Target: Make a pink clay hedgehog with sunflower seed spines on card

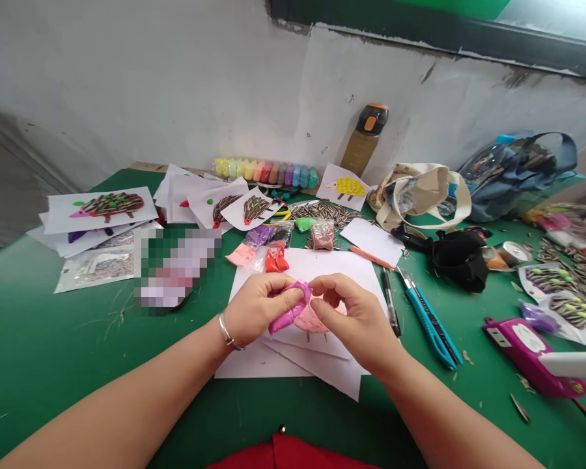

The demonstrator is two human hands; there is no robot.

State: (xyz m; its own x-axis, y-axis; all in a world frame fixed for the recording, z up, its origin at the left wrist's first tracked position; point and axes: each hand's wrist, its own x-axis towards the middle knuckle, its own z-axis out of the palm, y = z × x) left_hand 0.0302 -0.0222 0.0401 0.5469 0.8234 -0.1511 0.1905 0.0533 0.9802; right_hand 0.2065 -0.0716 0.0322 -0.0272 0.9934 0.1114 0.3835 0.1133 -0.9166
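As both hands worked above the paper, the left hand (258,309), with a silver bangle (227,331) at its wrist, pinched a soft, matte strip of magenta modelling clay (288,307) between thumb and fingers, and the right hand (351,319) closed its fingertips on the strip's upper end, so the clay was clamped from both sides. The creased, slightly curved strip lay over a pale pink clay patch (312,320) on a white paper sheet (332,273), which overlapped looser sheets on the green tabletop (53,365). Right of the paper lay a black marker (390,299) and a blue utility knife (432,322) with a bare steel blade. Beyond the hands were small plastic bags of coloured clay (277,259), a ridged heap of striped sunflower seeds (322,212), and a row of pastel clay sticks (266,172) before the scuffed white wall (176,78), with seed-covered hedgehog pictures (256,208) on paper nearby.
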